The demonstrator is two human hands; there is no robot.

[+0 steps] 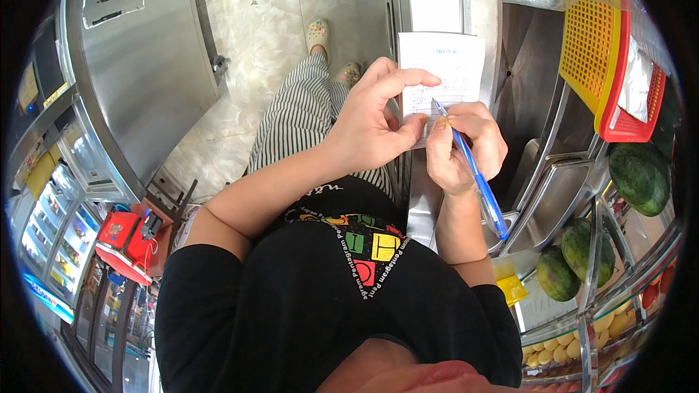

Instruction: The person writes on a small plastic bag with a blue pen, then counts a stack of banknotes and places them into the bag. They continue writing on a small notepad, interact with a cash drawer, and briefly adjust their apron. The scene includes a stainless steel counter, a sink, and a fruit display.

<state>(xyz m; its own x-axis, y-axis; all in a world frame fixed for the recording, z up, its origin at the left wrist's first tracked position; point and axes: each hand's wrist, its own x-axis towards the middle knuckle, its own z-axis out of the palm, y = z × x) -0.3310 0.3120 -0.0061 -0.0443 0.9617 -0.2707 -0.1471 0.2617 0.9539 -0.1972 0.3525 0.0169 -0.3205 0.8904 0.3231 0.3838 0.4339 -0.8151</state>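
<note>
An order pad [456, 65] with ruled lines and handwriting lies at the edge of the steel counter. My right hand [467, 144] is closed around a blue ballpoint pen [478, 180], its tip on or just above the paper near the middle of the page. On the pad's left side rests my left hand [377, 114], with the index finger stretched over the written lines and the thumb low on the sheet. That hand grips nothing that I can see. The lower part of the pad is partly hidden by both hands.
Yellow and red plastic baskets [581, 60] stand on the right, below them several watermelons [639, 177]. Steel pans [554, 202] are set in the counter beside my right forearm. Fruit sits behind glass at lower right. A steel cabinet [147, 76] stands across the tiled floor.
</note>
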